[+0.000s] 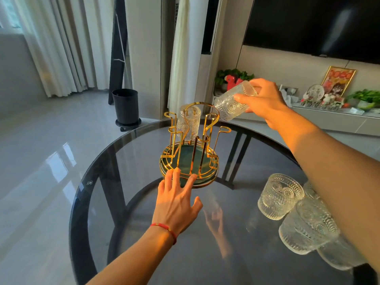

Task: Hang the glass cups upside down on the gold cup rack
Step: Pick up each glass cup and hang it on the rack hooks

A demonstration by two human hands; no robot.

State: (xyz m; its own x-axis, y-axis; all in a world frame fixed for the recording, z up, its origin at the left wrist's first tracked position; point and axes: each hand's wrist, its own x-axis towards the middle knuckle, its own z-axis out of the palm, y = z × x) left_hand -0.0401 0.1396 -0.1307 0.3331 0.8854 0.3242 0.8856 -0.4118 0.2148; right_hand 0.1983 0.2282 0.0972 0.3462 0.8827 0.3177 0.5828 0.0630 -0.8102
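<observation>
1. The right hand [265, 99] is gripping a patterned glass cup [232, 103], thumb lying across the near side and fingers wrapping behind it, and it's holding that cup tilted in the air, mouth angling down and to the left, just beside the top of the gold cup rack [193, 145].
2. The cup is hanging clear of the rack, not touching any of the hooks as far as I can tell.
3. The left hand [176, 200] is lying open and flat, fingers spread, with the fingertips [174, 173] pressing on the near rim of the rack's green round base [197, 161]; it's holding nothing.
4. A red string bracelet [164, 229] is sitting on the left wrist.
5. One ribbed glass [189, 124] is already hanging upside down on a peg at the far side of the rack.
6. The rack is standing upright near the middle of the round dark glass table [144, 233].
7. A cluster of waiting glass cups [292, 208] is sitting at the right of the table, close together beneath the right forearm; the nearest ones are partly hidden by the arm, so I can't count them exactly.
</observation>
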